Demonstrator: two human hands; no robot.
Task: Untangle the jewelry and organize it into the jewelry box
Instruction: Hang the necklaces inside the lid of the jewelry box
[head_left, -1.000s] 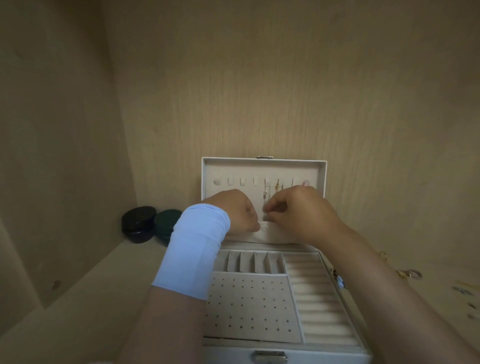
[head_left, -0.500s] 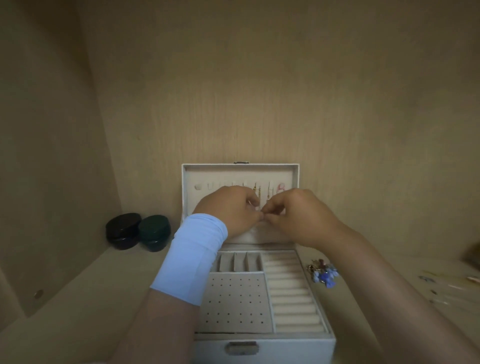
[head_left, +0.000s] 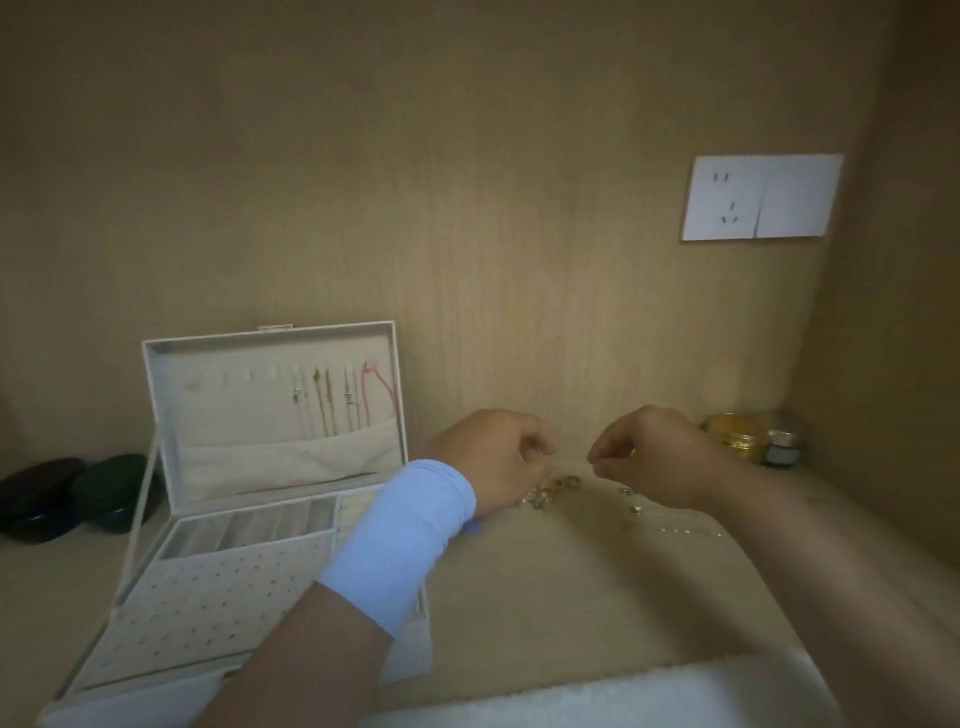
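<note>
The white jewelry box (head_left: 156, 395) stands open at the left, and several thin necklaces (head_left: 324, 400) and a red cord (head_left: 379, 389) hang inside its lid. Its dotted tray (head_left: 208, 597) lies partly under my left forearm. To the right of the box, gold rings (head_left: 545, 496) and a fine chain (head_left: 675, 530) lie loose on the shelf. My left hand (head_left: 488, 457), with a blue wristband, hovers over the rings with its fingers curled. My right hand (head_left: 654, 457) pinches thumb and forefinger together just above the shelf. Nothing shows between either hand's fingers.
Two dark round cases (head_left: 41, 493) sit left of the box. A gold-lidded jar (head_left: 737, 436) and a small dark jar (head_left: 782, 449) stand in the back right corner. A wall socket (head_left: 761, 197) is above them. A white pad (head_left: 597, 696) runs along the front edge.
Both hands have left the box lid and moved right to the loose jewelry on the shelf. The view has swung right, so the box now sits at the left.
</note>
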